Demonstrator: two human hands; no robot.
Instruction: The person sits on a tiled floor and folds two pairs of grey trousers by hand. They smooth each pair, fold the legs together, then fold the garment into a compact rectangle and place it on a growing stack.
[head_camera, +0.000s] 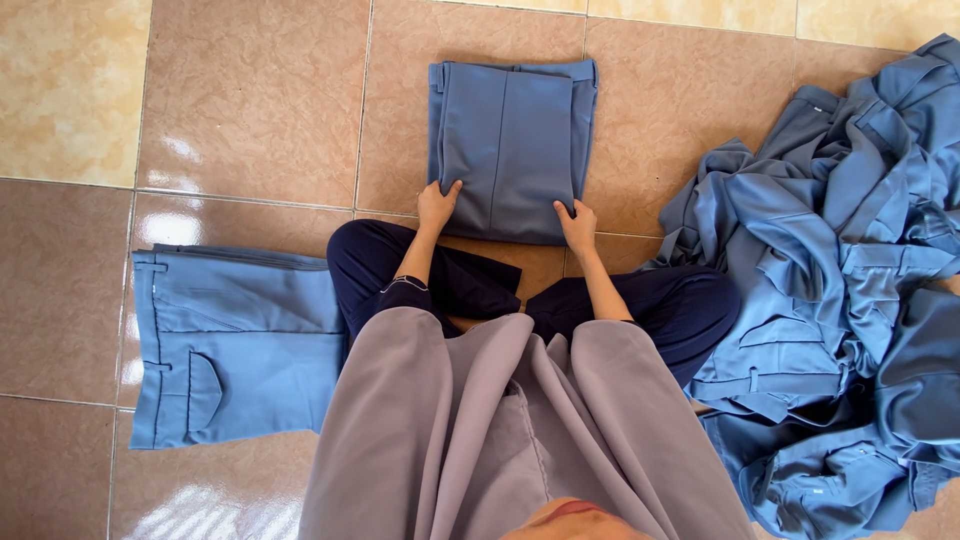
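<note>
Grey cloth (500, 430) hangs nearest; beyond it left hand (436, 207) and right hand (579, 224) press spread fingers flat on near corners of folded blue trousers (510, 135), which lie between and beyond fingertips

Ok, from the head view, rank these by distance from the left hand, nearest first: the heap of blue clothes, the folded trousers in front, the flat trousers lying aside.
1. Folded trousers, under the left hand, straight ahead.
2. Flat trousers, on the floor to the left.
3. Heap of blue clothes, far right, beyond the right hand.
</note>
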